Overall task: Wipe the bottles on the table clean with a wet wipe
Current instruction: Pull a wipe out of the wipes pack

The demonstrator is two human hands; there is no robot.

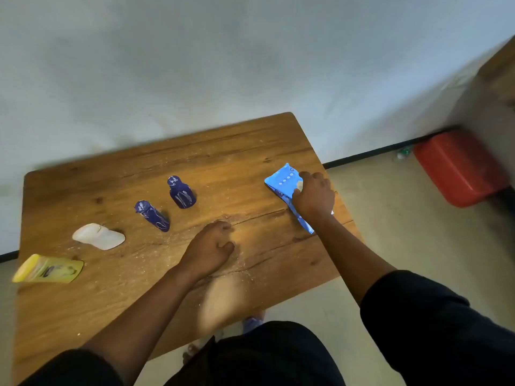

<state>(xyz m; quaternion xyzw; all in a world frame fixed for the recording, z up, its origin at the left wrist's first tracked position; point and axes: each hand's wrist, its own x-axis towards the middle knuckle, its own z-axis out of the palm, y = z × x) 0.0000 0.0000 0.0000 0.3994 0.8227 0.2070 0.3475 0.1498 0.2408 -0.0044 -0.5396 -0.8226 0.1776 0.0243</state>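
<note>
Opening step, fetching a wipe: right hand (313,195) on blue wet-wipe pack (282,179) at counter (250,140) right edge, fingers (306,176) curled at its flap. Left hand (210,247) loosely curled, holding nothing. Four bottles (152,215) left, untouched. Next, likely: pull one wipe free.

Your table (250,151) is grained, knotted wood with a matt brown finish, dusted with pale powder or crumbs near its middle. The wipes pack (282,181) under your right hand (313,195) is glossy blue plastic film, creased. Two dark blue bottles (182,192) (152,215) look like shiny plastic streaked with white. The white bottle (99,236) appears smooth and matt; the yellow bottle (47,269) is glossy plastic. The wall (195,65) behind looks matt.
</note>
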